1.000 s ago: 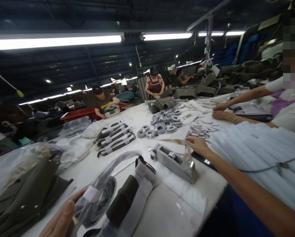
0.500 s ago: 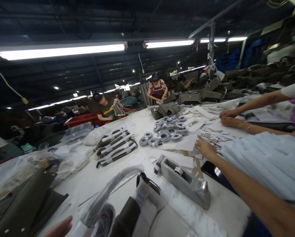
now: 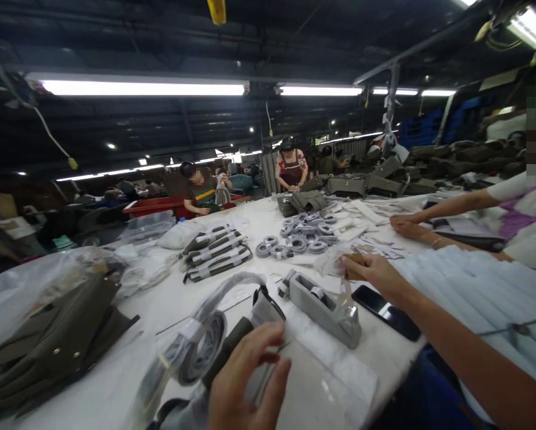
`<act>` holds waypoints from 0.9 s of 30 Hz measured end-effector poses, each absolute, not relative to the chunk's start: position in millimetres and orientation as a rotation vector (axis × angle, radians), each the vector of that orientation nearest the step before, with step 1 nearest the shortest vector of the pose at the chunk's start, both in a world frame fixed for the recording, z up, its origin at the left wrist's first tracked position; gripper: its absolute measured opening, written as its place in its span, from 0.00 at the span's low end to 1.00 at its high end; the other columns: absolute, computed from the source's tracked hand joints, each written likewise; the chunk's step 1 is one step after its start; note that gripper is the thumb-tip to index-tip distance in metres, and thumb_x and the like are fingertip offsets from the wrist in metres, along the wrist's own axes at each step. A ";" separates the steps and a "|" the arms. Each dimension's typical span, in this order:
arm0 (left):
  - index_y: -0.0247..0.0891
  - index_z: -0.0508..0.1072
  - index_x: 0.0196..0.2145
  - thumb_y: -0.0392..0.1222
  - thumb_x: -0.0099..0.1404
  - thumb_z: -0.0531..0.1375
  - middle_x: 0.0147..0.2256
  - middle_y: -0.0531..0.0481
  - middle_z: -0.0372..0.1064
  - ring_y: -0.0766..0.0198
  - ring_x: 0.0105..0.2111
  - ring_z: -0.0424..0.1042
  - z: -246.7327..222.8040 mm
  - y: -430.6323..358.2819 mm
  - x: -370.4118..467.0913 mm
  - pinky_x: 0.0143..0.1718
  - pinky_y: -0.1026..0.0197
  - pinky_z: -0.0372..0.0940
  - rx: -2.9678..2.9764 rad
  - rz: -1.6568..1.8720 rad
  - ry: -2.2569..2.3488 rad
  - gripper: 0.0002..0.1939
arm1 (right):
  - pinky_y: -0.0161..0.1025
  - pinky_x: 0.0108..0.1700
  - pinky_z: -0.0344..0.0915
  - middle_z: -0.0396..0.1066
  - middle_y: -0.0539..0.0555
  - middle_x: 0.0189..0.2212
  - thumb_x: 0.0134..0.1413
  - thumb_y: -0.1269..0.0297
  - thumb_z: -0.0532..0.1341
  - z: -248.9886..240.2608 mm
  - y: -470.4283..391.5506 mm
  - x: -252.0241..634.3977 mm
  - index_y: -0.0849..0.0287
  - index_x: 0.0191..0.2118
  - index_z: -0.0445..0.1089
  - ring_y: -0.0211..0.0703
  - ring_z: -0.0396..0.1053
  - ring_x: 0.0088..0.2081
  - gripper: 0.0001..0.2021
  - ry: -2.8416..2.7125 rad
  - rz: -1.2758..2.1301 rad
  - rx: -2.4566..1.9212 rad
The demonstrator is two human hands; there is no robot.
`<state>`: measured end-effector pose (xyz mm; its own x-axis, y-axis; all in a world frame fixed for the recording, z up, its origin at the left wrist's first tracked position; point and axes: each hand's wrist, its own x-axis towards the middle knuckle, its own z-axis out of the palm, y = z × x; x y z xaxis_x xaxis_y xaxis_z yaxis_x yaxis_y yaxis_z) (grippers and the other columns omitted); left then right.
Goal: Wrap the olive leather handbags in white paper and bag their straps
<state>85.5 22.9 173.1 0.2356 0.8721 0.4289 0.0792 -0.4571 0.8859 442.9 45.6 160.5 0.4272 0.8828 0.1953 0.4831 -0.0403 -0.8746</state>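
My left hand (image 3: 247,379), thumb and fingers apart, is over the near part of an olive-green bag (image 3: 234,340) with pale wrapping on it. Beside that hand lies a coil of grey wrapped strap (image 3: 202,346), with a wrapped handle arching above it. Farther right, my right hand (image 3: 379,278) pinches a piece of brown card (image 3: 356,267); clear plastic film (image 3: 333,261) shows at its far side. A grey tape dispenser (image 3: 324,307) stands between my hands. Just below my right hand is a black phone (image 3: 386,312).
Wrapped straps (image 3: 218,254) and grey coils (image 3: 297,239) lie mid-table. An olive bag (image 3: 66,340) sits at left in clear plastic. Pale blue padded sheets (image 3: 474,286) are stacked at right, beside a co-worker's hands (image 3: 406,226). Other people work at the far side.
My left hand has risen from the bottom edge and moved right, over the wrapped bag. My right hand has lifted a piece of brown card from the scraps. The view has shifted slightly.
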 end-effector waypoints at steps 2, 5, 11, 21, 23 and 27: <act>0.45 0.79 0.47 0.48 0.62 0.65 0.52 0.41 0.73 0.50 0.45 0.74 169.5 28.6 109.7 0.39 0.55 0.72 1.857 1.307 0.773 0.16 | 0.40 0.40 0.70 0.77 0.57 0.34 0.55 0.42 0.62 162.4 26.6 398.6 0.64 0.41 0.77 0.46 0.74 0.36 0.26 -1.204 0.710 -1.508; 0.45 0.77 0.50 0.45 0.59 0.68 0.54 0.42 0.71 0.48 0.48 0.72 155.6 38.7 127.7 0.42 0.54 0.71 2.010 1.253 0.802 0.21 | 0.41 0.40 0.71 0.76 0.55 0.31 0.52 0.44 0.66 159.5 1.0 340.6 0.63 0.37 0.78 0.45 0.73 0.35 0.23 -1.180 0.944 -1.324; 0.44 0.79 0.35 0.41 0.67 0.61 0.41 0.45 0.77 0.54 0.44 0.74 129.3 28.2 104.9 0.49 0.54 0.66 2.136 1.226 0.888 0.06 | 0.44 0.40 0.75 0.73 0.53 0.32 0.51 0.44 0.67 125.1 -27.1 282.5 0.62 0.38 0.78 0.44 0.70 0.36 0.22 -1.101 1.139 -1.220; 0.40 0.78 0.39 0.48 0.59 0.69 0.38 0.46 0.78 0.52 0.41 0.75 99.2 -5.7 70.8 0.45 0.56 0.66 1.923 1.017 0.981 0.13 | 0.41 0.41 0.73 0.74 0.52 0.29 0.52 0.45 0.67 83.4 -51.1 236.7 0.64 0.36 0.77 0.41 0.71 0.32 0.22 -0.905 1.166 -1.164; 0.40 0.79 0.36 0.48 0.61 0.66 0.35 0.46 0.79 0.53 0.38 0.75 89.9 -9.7 67.7 0.42 0.57 0.66 1.913 1.003 1.008 0.10 | 0.44 0.42 0.75 0.76 0.53 0.30 0.50 0.44 0.67 78.4 -53.7 233.6 0.64 0.39 0.77 0.44 0.73 0.33 0.24 -0.906 1.152 -1.183; 0.40 0.80 0.32 0.49 0.67 0.60 0.26 0.50 0.75 0.59 0.27 0.72 80.4 -12.8 57.3 0.34 0.60 0.64 1.902 0.964 1.053 0.13 | 0.46 0.36 0.76 0.77 0.52 0.30 0.49 0.43 0.67 66.7 -59.0 237.6 0.60 0.61 0.66 0.47 0.76 0.29 0.37 -0.980 0.988 -1.360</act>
